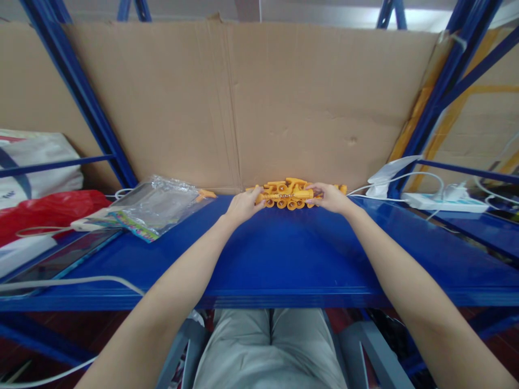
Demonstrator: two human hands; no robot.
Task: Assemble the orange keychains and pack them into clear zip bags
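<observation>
A cluster of yellow plastic toy parts point(290, 193), with several small round wheel-like pieces along its front, lies on the blue shelf top point(284, 254) near the cardboard. My left hand point(245, 205) is at the cluster's left end, its thumb and fingers closed against the yellow pieces. At the right end, my right hand point(330, 198) has its fingers curled round the pieces there. A bit of yellow shows beyond the right hand. The parts are too small to tell one from another, and the fingers hide some of them.
A clear plastic bag point(158, 202) with a colourful edge lies left, an orange-yellow piece point(206, 194) at its corner. Further left are a red bag point(57, 213) and a dark flat tablet-like panel point(65, 256). A white power strip point(446, 202) with cables sits right. Cardboard point(324, 102) walls the back.
</observation>
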